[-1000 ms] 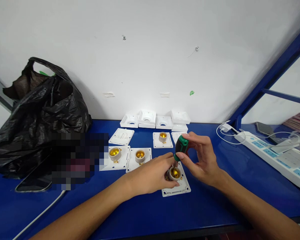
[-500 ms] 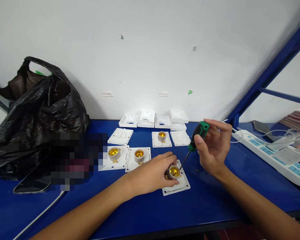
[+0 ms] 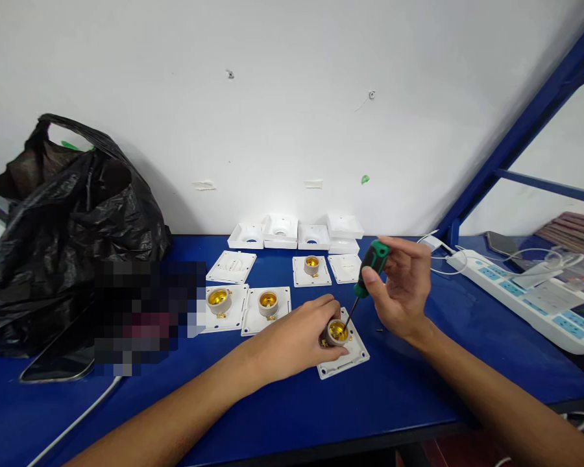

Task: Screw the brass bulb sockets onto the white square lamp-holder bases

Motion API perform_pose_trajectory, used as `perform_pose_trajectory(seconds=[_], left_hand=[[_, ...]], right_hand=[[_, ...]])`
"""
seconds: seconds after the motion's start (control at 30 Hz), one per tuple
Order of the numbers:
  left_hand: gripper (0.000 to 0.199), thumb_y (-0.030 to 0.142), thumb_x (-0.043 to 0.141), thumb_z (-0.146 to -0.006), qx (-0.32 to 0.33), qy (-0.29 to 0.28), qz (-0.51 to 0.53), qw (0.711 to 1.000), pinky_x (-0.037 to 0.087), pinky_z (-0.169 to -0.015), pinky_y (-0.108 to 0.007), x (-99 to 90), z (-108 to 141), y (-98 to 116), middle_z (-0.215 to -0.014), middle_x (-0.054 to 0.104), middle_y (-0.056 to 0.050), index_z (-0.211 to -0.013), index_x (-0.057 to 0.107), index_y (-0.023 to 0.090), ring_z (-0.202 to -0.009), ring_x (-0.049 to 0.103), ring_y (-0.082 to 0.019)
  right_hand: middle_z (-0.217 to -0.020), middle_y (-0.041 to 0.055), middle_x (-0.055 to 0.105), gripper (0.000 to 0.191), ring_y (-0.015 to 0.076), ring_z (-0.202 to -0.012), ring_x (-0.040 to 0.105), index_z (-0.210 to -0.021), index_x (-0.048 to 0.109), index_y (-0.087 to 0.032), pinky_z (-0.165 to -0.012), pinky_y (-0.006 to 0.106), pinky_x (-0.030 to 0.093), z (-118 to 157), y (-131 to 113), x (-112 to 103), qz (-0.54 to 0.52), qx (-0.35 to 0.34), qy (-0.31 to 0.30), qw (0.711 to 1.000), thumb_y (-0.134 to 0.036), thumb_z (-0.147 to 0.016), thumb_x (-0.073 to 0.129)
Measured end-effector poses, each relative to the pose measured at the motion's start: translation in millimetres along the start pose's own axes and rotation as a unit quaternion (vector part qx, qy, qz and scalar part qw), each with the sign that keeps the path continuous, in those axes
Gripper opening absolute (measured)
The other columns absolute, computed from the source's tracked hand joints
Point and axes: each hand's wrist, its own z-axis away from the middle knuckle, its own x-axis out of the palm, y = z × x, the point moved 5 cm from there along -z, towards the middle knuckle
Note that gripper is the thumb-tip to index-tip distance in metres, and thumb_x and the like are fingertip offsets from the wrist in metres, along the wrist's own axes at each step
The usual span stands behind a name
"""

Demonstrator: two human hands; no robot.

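My left hand (image 3: pixel 302 337) is closed round a lamp socket (image 3: pixel 339 331) with a brass-coloured inside, steadying it on a square white base plate (image 3: pixel 346 360). In my right hand (image 3: pixel 401 285) is a screwdriver (image 3: pixel 374 264) with a green and black handle, tilted so that its shaft points down to the left. The tip reaches into the socket's opening; what it touches there is too small to tell. A small dark screw (image 3: pixel 379 330) lies on the blue table (image 3: pixel 272 415) to the right of the plate.
Several white plates stand further back, some with sockets, such as this one (image 3: pixel 268 300). White square covers (image 3: pixel 281 227) line the wall. A black plastic bag (image 3: pixel 87 201) and a phone (image 3: pixel 58 363) are at the left, a power strip (image 3: pixel 520 292) at the right.
The screwdriver's tip has moved from the socket's right rim into its opening. My left hand keeps its hold on the socket.
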Motion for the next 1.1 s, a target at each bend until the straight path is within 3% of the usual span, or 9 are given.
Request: perform_pose_trajectory(seconds=[0.17,0.4,0.47,0.53,0.67,0.77,0.87,0.97,1.1], left_hand=[[0.031,0.039,0.074,-0.091,0.004,0.007,-0.009,1.0,0.049,-0.071,-0.032,0.9,0,2,-0.108,0.063,-0.004,-0.112,0.06,0.022,-0.095,0.066,-0.024],[0.034,0.044,0.078,-0.088,0.013,0.013,-0.112,0.994,0.041,-0.059,-0.029,-0.7,1,7,-0.096,0.061,0.0,-0.088,0.053,0.021,-0.077,0.062,-0.019],[0.035,0.045,0.077,-0.088,0.024,0.023,-0.151,0.988,0.041,-0.061,-0.03,-0.9,1,10,-0.092,0.061,0.0,-0.085,0.052,0.021,-0.076,0.061,-0.019],[0.033,0.045,0.075,-0.089,0.037,0.037,-0.187,0.981,0.042,-0.066,-0.032,-0.1,1,12,-0.09,0.062,0.0,-0.084,0.052,0.021,-0.077,0.06,-0.021],[0.03,0.044,0.07,-0.093,0.044,0.063,-0.218,0.973,0.045,-0.083,-0.039,3.9,0,13,-0.088,0.063,0.0,-0.085,0.053,0.021,-0.077,0.062,-0.022],[0.035,0.049,0.07,-0.094,0.033,0.067,-0.217,0.973,0.043,-0.089,-0.041,6.6,-1,10,-0.084,0.063,0.001,-0.085,0.052,0.021,-0.075,0.062,-0.022],[0.043,0.056,0.072,-0.091,0.027,0.059,-0.216,0.974,0.041,-0.082,-0.037,6.6,-2,7,-0.078,0.059,0.003,-0.081,0.047,0.022,-0.07,0.059,-0.021],[0.051,0.059,0.081,-0.08,0.02,0.044,-0.208,0.977,0.036,-0.072,-0.033,3.3,-4,5,-0.073,0.057,0.005,-0.082,0.045,0.023,-0.064,0.053,-0.02],[0.049,0.053,0.086,-0.073,0.02,0.016,-0.197,0.98,0.03,-0.067,-0.03,-0.6,-4,3,-0.074,0.058,0.005,-0.085,0.049,0.023,-0.065,0.05,-0.019]], right_hand=[[-0.097,-0.0002,0.059,0.057,0.0139,-0.067,0.056,-0.139,0.052,-0.033,-0.051,0.027,0.052,9,2,10,0.002,-0.016,-0.092,0.996,-0.017,-0.089,0.072],[-0.092,-0.0006,0.054,0.044,0.0117,-0.064,0.053,-0.129,0.058,-0.031,-0.048,0.025,0.047,-10,2,-10,0.027,-0.02,0.027,0.999,-0.017,-0.089,0.07],[-0.087,-0.0019,0.054,0.042,0.0115,-0.062,0.052,-0.127,0.058,-0.03,-0.049,0.025,0.046,-17,7,-12,0.052,-0.011,-0.024,0.998,-0.018,-0.089,0.07],[-0.081,-0.0042,0.054,0.042,0.0107,-0.059,0.051,-0.124,0.058,-0.029,-0.052,0.025,0.047,-20,12,-10,0.087,-0.005,-0.12,0.989,-0.018,-0.087,0.073],[-0.072,-0.0073,0.048,0.039,0.0106,-0.057,0.048,-0.121,0.057,-0.028,-0.054,0.026,0.044,-19,23,-7,0.128,0.024,-0.236,0.963,-0.019,-0.086,0.072],[-0.07,-0.0074,0.047,0.037,0.0115,-0.059,0.048,-0.118,0.057,-0.028,-0.057,0.026,0.042,-17,29,-4,0.142,0.051,-0.274,0.95,-0.02,-0.085,0.072],[-0.068,-0.0078,0.046,0.034,0.0114,-0.059,0.046,-0.116,0.057,-0.028,-0.058,0.027,0.042,-16,33,-1,0.147,0.066,-0.293,0.942,-0.02,-0.085,0.07],[-0.068,-0.0078,0.046,0.033,0.0114,-0.059,0.046,-0.115,0.056,-0.027,-0.059,0.027,0.041,-15,34,2,0.144,0.079,-0.309,0.937,-0.021,-0.086,0.068],[-0.068,-0.0075,0.046,0.031,0.0114,-0.059,0.046,-0.115,0.056,-0.027,-0.058,0.028,0.041,-14,36,3,0.143,0.087,-0.322,0.932,-0.021,-0.086,0.068]])
